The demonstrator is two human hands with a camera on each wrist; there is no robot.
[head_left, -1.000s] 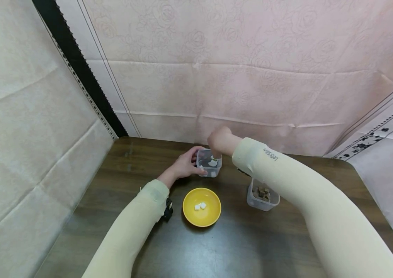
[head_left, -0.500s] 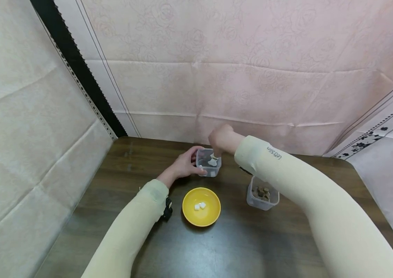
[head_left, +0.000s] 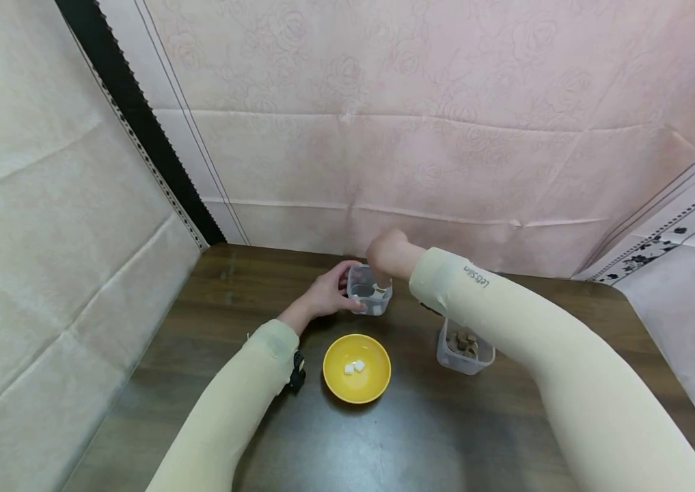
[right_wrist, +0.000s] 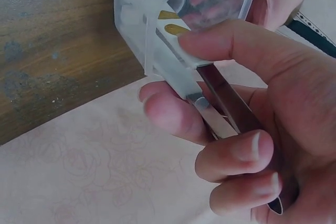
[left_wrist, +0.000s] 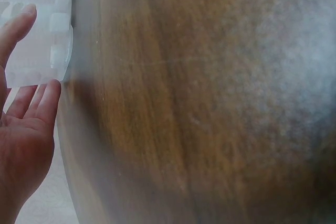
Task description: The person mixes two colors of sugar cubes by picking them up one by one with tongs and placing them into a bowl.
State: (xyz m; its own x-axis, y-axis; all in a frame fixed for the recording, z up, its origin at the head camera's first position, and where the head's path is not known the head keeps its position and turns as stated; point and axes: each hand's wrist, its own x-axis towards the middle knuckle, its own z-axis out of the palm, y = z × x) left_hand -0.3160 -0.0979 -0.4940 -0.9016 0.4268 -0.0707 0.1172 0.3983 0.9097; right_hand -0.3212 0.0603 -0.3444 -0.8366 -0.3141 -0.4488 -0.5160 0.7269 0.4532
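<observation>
My left hand (head_left: 325, 294) grips a clear plastic container (head_left: 368, 307) at the back of the table, thumb on the near side and fingers round the far side. White cubes (left_wrist: 60, 23) show through its wall in the left wrist view. In my right hand (head_left: 389, 254) is a pair of metal tongs (right_wrist: 228, 95) with white ends. Those ends reach down into the container's mouth. In the head view my right hand hides most of the tongs. Closer to me stands a yellow bowl (head_left: 353, 391) with two white cubes (head_left: 354, 367) inside.
To the right, partly under my right sleeve, a second clear container (head_left: 459, 365) holds several brown cubes (head_left: 465, 342). Patterned cloth (head_left: 384, 150) hangs behind the wooden table (head_left: 421, 437) and along its left and right sides.
My right hand has dipped slightly, and less of the tongs' white end shows inside the container. My left hand, the bowl and the second container stay put.
</observation>
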